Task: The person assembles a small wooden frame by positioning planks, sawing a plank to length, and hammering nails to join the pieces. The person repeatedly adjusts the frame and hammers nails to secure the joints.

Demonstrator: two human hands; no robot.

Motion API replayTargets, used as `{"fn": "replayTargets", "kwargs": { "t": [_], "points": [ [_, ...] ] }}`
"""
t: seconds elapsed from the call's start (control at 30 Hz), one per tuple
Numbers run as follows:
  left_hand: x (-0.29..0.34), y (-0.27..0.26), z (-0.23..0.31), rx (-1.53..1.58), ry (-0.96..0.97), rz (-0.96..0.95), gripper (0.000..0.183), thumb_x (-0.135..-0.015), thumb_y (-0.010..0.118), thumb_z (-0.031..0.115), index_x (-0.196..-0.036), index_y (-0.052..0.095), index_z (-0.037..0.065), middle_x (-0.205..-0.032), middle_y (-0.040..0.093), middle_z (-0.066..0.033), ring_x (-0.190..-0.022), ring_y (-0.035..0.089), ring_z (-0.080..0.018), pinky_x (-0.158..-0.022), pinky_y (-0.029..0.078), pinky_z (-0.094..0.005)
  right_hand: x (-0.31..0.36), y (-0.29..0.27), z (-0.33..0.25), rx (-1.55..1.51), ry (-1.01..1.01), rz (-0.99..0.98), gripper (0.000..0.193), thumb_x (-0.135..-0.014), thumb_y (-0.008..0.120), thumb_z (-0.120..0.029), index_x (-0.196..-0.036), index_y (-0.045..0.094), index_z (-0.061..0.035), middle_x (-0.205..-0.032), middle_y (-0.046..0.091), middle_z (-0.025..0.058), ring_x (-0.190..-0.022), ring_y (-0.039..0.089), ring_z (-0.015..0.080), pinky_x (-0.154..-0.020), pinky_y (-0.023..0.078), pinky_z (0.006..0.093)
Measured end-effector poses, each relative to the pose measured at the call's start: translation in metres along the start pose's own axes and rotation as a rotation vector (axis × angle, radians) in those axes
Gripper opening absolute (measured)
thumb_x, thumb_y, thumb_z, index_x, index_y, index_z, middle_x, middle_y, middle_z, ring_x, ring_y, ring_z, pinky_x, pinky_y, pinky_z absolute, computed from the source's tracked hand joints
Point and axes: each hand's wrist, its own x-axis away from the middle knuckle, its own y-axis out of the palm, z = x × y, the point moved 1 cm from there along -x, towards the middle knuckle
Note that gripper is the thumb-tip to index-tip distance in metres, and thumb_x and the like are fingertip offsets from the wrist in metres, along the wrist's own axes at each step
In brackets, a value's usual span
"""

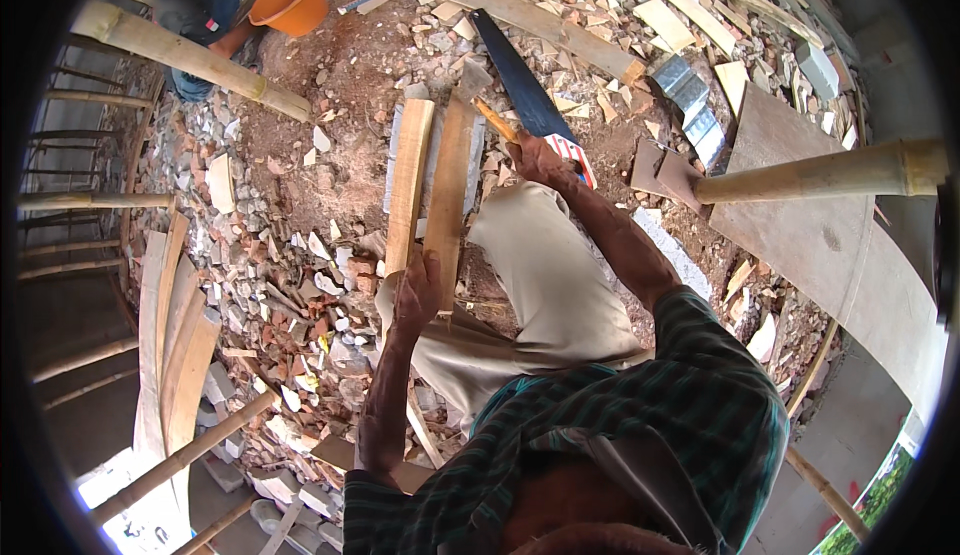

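Note:
My left hand (418,292) is closed around the lower end of a narrow wooden plank (448,205), which stands out ahead of my lap. A second, paler plank (408,185) lies close along its left side, its lower end by my fingers. In my right hand (540,160) is the wooden handle of a hatchet-like tool (497,122). Its grey metal head is at the far end of the held plank; whether it touches the wood I cannot tell. A hand saw (525,85) with a dark blade and a red-and-white handle lies just beyond my right hand.
Broken brick and wood chips cover the ground. Bamboo poles (190,55) cross at left, another (820,173) at right above a large brown sheet (800,225). Long boards (180,345) lean at left. Another person (195,15) is near an orange bucket (290,0) at the far left.

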Motion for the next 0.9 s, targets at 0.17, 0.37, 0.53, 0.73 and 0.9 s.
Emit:
{"fn": "replayTargets", "kwargs": {
  "t": [0.17,0.37,0.53,0.73,0.9],
  "points": [
    [0.009,0.027,-0.012,-0.134,0.212,0.225,0.02,-0.101,0.048,0.013,-0.117,0.056,0.004,-0.109,0.061,-0.0054,-0.083,0.061,-0.0109,-0.072,0.051,-0.0252,-0.02,-0.033,-0.005,-0.508,0.151,0.238,0.026,-0.101,0.052,-0.023,-0.096,0.051,0.0016,-0.059,0.054,0.0136,-0.058,0.06,0.0158,-0.048,0.047,0.0365],
    [0.018,0.036,-0.005,-0.554,0.361,0.332,0.038,-0.103,0.047,0.019,-0.13,0.048,-0.008,-0.118,0.061,-0.0237,-0.1,0.064,-0.0353,-0.081,0.054,-0.0418,-0.016,-0.015,0.002,-0.387,0.238,0.34,0.031,-0.1,0.055,-0.027,-0.095,0.05,0.0031,-0.063,0.058,0.0192,-0.054,0.061,0.0306,-0.046,0.044,0.0412],
    [0.017,0.04,-0.004,0.461,-0.005,0.075,0.042,-0.104,0.046,0.023,-0.132,0.046,-0.008,-0.117,0.06,-0.0272,-0.1,0.062,-0.0418,-0.079,0.053,-0.0463,0.002,0.019,0.0,0.278,-0.171,0.151,0.03,-0.099,0.056,-0.027,-0.095,0.05,0.0022,-0.068,0.062,0.0246,-0.058,0.063,0.0422,-0.047,0.045,0.0463],
    [0.016,0.029,0.017,0.359,-0.002,0.203,0.038,-0.104,0.043,0.03,-0.117,0.053,-0.004,-0.097,0.062,-0.0305,-0.086,0.061,-0.0487,-0.073,0.049,-0.0514,-0.011,-0.017,0.006,-0.542,0.092,0.62,0.031,-0.099,0.055,-0.026,-0.097,0.047,0.0045,-0.062,0.059,0.0236,-0.054,0.062,0.0391,-0.045,0.042,0.0462],
    [0.006,0.015,0.027,0.592,-0.219,-0.001,0.036,-0.104,0.044,0.03,-0.113,0.054,-0.004,-0.093,0.062,-0.0316,-0.082,0.06,-0.0504,-0.07,0.047,-0.0539,0.003,0.02,0.018,0.106,0.132,-0.077,0.034,-0.093,0.061,-0.025,-0.104,0.051,0.0051,-0.062,0.059,0.0258,-0.056,0.063,0.0422,-0.05,0.048,0.053]
  ]
}}
